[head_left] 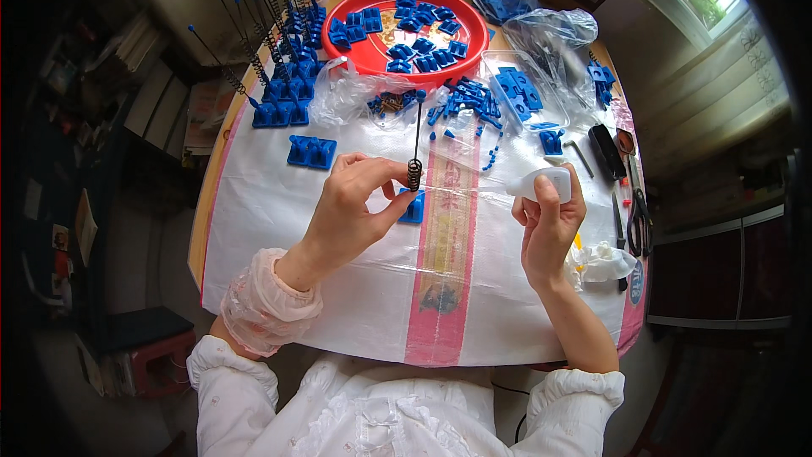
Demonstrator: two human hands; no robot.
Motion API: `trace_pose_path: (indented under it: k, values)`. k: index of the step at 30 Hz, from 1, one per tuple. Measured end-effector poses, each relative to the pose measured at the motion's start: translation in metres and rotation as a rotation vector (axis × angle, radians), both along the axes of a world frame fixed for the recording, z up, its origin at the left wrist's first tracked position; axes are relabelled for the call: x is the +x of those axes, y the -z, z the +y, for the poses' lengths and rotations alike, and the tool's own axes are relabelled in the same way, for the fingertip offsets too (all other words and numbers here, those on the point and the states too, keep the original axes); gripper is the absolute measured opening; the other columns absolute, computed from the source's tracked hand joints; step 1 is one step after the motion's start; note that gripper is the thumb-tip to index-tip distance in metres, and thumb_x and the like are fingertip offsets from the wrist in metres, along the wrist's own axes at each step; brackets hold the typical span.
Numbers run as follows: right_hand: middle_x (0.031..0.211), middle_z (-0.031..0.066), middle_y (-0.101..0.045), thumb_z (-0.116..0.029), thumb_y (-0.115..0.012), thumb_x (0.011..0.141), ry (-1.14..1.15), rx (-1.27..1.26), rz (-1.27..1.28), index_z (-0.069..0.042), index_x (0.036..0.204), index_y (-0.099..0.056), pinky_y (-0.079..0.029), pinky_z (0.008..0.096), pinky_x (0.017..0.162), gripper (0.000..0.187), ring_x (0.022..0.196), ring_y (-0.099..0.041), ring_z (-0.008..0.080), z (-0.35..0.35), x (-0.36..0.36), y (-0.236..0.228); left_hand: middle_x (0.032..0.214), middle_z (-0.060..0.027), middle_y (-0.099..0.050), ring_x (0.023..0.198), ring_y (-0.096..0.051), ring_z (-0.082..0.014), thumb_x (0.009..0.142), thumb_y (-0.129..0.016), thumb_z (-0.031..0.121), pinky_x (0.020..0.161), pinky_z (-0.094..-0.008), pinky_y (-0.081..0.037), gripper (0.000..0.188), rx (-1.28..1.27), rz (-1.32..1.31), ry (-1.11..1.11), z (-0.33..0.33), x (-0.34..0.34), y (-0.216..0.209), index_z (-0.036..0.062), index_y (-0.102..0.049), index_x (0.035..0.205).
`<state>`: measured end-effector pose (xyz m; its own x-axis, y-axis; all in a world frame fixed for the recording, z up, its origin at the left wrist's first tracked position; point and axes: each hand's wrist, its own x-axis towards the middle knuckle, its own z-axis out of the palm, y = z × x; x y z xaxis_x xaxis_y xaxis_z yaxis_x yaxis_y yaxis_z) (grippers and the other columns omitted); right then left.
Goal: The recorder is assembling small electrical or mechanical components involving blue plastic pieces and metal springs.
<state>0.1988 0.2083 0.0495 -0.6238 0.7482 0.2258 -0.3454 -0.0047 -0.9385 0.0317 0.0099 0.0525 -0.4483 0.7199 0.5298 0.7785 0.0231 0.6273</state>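
Between the thumb and forefinger of my left hand (351,199) is a black coil spring (414,173), held upright. A thin straight rod rises from it and ends in a blue ball (420,96). Directly below those fingertips a small blue plastic base (412,210) stands on the white sheet; whether the spring is seated in it is hidden. My right hand (551,233) grips a white squeeze bottle (551,179), tipped sideways with its nozzle toward the left hand and apart from the spring. Left of my left hand lies another blue base (311,152).
A red basin (372,7) of blue parts stands at the back. Blue bases with upright springs (292,80) crowd the back left. Small blue pieces (474,100) lie mid-table. Along the right are a clear tray (545,110), a hex key (583,158), scissors (641,224) and crumpled tissue (607,262).
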Motion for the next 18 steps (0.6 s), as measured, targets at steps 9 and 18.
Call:
trace_pose_path:
  k: [9, 18]
  values:
    - [0.078, 0.0003, -0.057, -0.015, -0.063, 0.099, -0.001, -0.002, -0.003, -0.006, 0.098, -0.054, -0.040, 0.0236, 0.048, 0.013, 0.058, -0.049, 0.0057, 0.000, 0.000, -0.001, 0.089, -0.0022, -0.076, 0.071, -0.065, -0.0130, 0.078, -0.084, 0.001, 0.089, -0.0342, -0.044, 0.027, 0.003, -0.001, 0.002, 0.000, 0.000, 0.000, 0.0083, -0.077, 0.102]
    - [0.068, -0.0036, -0.048, -0.017, -0.061, 0.099, 0.016, -0.051, 0.020, -0.009, 0.092, -0.053, -0.034, 0.0236, 0.048, 0.013, 0.054, -0.039, 0.0030, 0.002, 0.002, -0.017, 0.090, -0.0021, -0.076, 0.071, -0.065, -0.0132, 0.078, -0.083, 0.000, 0.088, -0.0343, -0.044, 0.026, -0.008, 0.007, 0.002, -0.001, 0.000, 0.000, 0.0081, -0.076, 0.102]
